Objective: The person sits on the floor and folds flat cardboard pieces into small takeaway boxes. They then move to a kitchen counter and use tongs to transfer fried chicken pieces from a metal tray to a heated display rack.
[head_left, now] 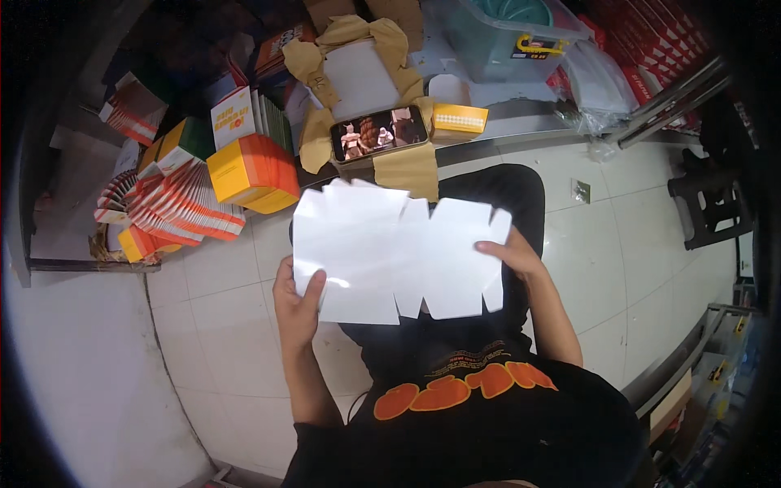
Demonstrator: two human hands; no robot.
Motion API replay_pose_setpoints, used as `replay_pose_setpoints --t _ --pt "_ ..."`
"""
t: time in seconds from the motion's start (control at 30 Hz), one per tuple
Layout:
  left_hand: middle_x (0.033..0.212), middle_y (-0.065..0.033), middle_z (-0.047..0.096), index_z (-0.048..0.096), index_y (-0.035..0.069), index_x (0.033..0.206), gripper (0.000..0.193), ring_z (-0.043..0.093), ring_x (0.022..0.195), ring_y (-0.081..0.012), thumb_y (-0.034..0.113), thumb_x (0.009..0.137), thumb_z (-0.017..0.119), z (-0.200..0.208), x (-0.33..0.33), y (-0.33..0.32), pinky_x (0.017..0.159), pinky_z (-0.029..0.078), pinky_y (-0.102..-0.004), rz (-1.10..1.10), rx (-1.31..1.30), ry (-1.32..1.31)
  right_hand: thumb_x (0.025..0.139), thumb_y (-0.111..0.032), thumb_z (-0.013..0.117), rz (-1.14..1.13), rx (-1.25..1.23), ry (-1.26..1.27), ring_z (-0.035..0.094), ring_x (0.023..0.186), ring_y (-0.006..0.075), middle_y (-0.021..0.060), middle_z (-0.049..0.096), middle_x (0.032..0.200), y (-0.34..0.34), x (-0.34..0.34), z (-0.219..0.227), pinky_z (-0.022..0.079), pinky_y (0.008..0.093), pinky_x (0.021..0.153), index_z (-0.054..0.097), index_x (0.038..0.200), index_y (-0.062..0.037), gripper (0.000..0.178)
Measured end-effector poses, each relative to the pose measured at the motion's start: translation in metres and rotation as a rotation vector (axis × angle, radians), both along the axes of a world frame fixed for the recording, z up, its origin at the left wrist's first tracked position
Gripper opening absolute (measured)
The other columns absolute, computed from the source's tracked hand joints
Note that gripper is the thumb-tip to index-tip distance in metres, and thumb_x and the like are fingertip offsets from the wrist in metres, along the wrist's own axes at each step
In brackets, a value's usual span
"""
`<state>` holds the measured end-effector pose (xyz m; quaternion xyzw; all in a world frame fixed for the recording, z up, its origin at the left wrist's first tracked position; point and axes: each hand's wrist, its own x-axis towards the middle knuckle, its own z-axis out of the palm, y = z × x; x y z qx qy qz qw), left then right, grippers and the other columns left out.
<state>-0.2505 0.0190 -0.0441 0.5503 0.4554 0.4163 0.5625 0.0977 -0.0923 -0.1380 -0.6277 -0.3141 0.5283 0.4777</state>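
Note:
A white die-cut carton blank [358, 260], flat and unfolded, is held in both hands above my lap. Slots and flaps run along its upper and lower edges; several overlapping corners at the top left suggest more than one sheet. My left hand [299, 301] grips the left edge, thumb on top and fingers beneath. At the right end, my right hand [514, 250] pinches the blank with its thumb over the face. The fingers under the sheet are mostly hidden. Just beyond, a phone [378, 134] showing a video lies on torn brown wrapping paper [407, 171].
White sheets [362, 77] lie in the brown paper on the table. Orange-and-white folded cartons [175, 203] and a yellow-orange carton stack [248, 172] stand at left. A small yellow box [460, 119], a clear bin [508, 53] and a plastic bag [600, 85] are at right. A dark stool [709, 199] stands on the tiled floor.

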Motion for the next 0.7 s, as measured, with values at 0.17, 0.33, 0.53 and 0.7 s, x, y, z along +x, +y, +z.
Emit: replay_pose_setpoints --t 0.17,0.33,0.53,0.7 --pt "0.105 -0.0082 0.064 0.053 -0.002 0.112 0.025 0.058 0.095 -0.0100 0.005 0.091 0.064 0.024 0.015 0.016 0.087 0.046 -0.0257 -0.034 0.040 -0.031 0.076 -0.029 0.081 -0.248 0.018 0.198 0.041 0.133 0.0309 0.0222 0.045 0.139 -0.009 -0.008 -0.002 0.032 0.0401 0.111 0.024 0.150 -0.0003 0.098" --pt "0.107 -0.0094 0.064 0.053 -0.003 0.117 0.033 0.060 0.098 -0.0132 0.001 0.087 0.065 0.021 -0.007 0.017 0.088 0.047 -0.0273 -0.113 0.012 0.159 0.081 -0.020 0.076 -0.263 -0.085 0.644 0.049 0.127 0.0309 0.0196 0.051 0.134 -0.046 -0.032 -0.011 0.038 0.0403 0.108 0.036 0.141 0.0049 0.077" --pt "0.111 -0.0109 0.064 0.052 -0.001 0.125 0.044 0.062 0.100 -0.0181 0.000 0.084 0.066 -0.037 0.007 0.009 0.089 0.048 -0.0301 -0.202 0.035 0.418 0.083 -0.017 0.076 -0.273 -0.317 0.273 0.061 0.109 0.0244 0.0151 0.063 0.118 -0.044 -0.065 -0.014 0.049 0.0362 0.096 0.050 0.128 0.0043 0.056" --pt "0.115 -0.0115 0.063 0.048 -0.005 0.129 0.053 0.061 0.104 -0.0186 0.004 0.083 0.071 -0.032 0.023 0.031 0.091 0.048 -0.0306 -0.292 0.041 -0.120 0.083 -0.016 0.075 -0.565 -0.139 0.122 0.062 0.106 0.0240 0.0145 0.062 0.117 -0.067 0.001 0.040 0.051 0.0361 0.093 0.049 0.129 0.0051 0.057"
